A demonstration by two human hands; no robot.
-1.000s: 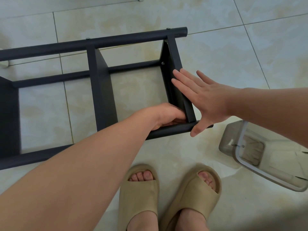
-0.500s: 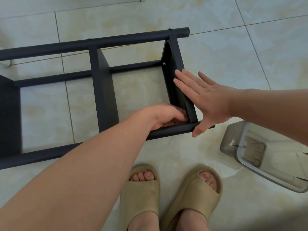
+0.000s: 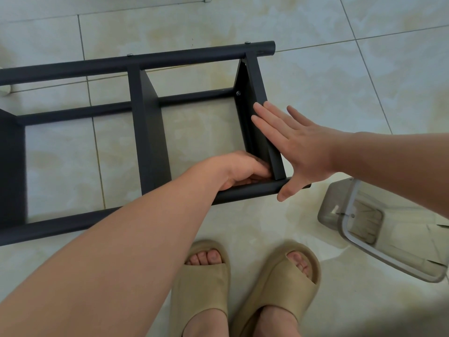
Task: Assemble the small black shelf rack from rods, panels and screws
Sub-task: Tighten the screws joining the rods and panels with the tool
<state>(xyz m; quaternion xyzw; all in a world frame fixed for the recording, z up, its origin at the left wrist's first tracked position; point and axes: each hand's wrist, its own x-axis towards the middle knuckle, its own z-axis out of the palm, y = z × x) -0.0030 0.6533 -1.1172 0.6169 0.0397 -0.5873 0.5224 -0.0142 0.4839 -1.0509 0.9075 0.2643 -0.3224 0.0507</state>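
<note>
- At 6 o'clock, two feet in tan sandals (image 3: pixel 201 278) stand on the pale tiled floor (image 3: pixel 328 76). A clear plastic container (image 3: pixel 336 207) lies at 4 o'clock.
- The black shelf rack (image 3: pixel 149 132) lies on its side from 9 to 1 o'clock, its near rod (image 3: pixel 247 192) just beyond the toes.
- The left hand (image 3: pixel 239 167) curls into the inner corner where the end panel (image 3: pixel 258 83) meets that rod. Whether its fingers grasp anything cannot be told.
- The right hand (image 3: pixel 298 144) is flat, fingers straight, pressing the panel's outer face, thumb across the rod's end.
- The far rod (image 3: pixel 170 60) crosses toward 12 o'clock.
</note>
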